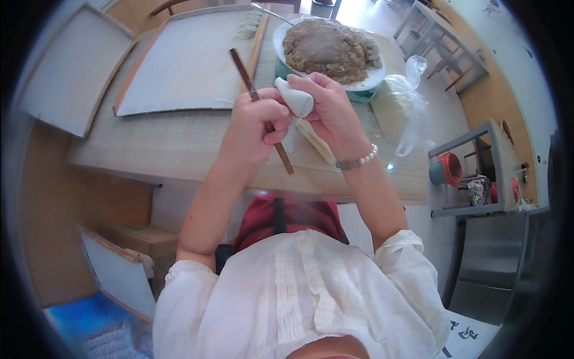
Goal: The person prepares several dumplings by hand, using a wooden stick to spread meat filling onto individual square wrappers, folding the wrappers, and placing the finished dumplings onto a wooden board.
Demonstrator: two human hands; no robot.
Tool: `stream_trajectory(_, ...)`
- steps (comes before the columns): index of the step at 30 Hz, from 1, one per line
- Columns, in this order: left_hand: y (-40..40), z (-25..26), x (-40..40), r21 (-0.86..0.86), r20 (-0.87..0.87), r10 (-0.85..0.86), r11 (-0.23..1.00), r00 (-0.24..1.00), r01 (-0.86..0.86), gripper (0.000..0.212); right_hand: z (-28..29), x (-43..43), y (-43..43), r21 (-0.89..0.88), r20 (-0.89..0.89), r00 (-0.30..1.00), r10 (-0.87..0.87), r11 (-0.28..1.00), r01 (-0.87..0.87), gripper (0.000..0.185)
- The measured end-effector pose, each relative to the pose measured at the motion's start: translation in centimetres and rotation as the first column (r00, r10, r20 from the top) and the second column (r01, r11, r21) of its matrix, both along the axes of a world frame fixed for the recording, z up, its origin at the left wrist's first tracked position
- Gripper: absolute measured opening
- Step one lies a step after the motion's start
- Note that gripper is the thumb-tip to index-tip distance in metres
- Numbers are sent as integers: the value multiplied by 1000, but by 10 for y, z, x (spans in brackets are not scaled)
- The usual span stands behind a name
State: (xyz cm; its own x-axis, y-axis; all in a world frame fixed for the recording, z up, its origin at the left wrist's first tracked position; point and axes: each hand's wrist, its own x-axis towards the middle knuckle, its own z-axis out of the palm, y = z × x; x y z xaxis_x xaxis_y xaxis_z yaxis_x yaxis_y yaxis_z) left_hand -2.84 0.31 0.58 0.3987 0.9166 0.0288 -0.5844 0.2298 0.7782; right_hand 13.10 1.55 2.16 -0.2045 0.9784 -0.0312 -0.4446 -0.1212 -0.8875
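Observation:
Between both hands, over the table, is a pale folded dough wrapper (295, 98), its edges pinched by my fingers. My left hand (260, 121) also keeps a slim brown wooden stick (242, 69) in its curled fingers, slanting down to the right. My right hand (329, 107), with a beaded bracelet at the wrist, grips the wrapper's right side. Beneath the hands a pale yellowish strip (315, 141) lies on the table. Just beyond stands a white plate (379, 74) heaped with brownish minced filling (320, 49), a metal utensil handle (271, 13) resting at its left. Whether the wrapper holds filling cannot be told.
A wood-edged white board (179, 63) bears several dumplings (248, 29) at its far right corner. Another framed board (74, 67) stands farther left. A clear plastic bag (399, 103) with pale contents sits right of the plate. The table's near edge (179, 177) runs below my forearms.

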Motion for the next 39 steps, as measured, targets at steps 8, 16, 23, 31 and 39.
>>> stream_trajectory(8, 26, 0, -26, -104, -234, 233, 959, 944, -263, 15, -7, 7, 6, 372, 334, 892, -305, 912, 172, 15)
stream_trajectory(16, 194, -1, -88, 84, -770, 402, 834, 495, -546, 11, -14, 57, -9, 479, 1, 845, -535, 742, 470, 10)
stream_trajectory(23, 293, -35, -59, -35, -746, 472, 677, 470, -735, 9, -21, 70, -11, 525, 9, 819, -574, 700, 485, 11)
stream_trajectory(31, 306, -65, -61, 887, -443, 797, 456, -410, -71, 16, -14, 75, -19, 565, -25, 805, -593, 656, 500, 11)
stream_trajectory(39, 312, -58, -59, 291, -834, 460, 836, 304, -466, 27, -13, 75, -19, 566, -17, 791, -612, 646, 512, 11)
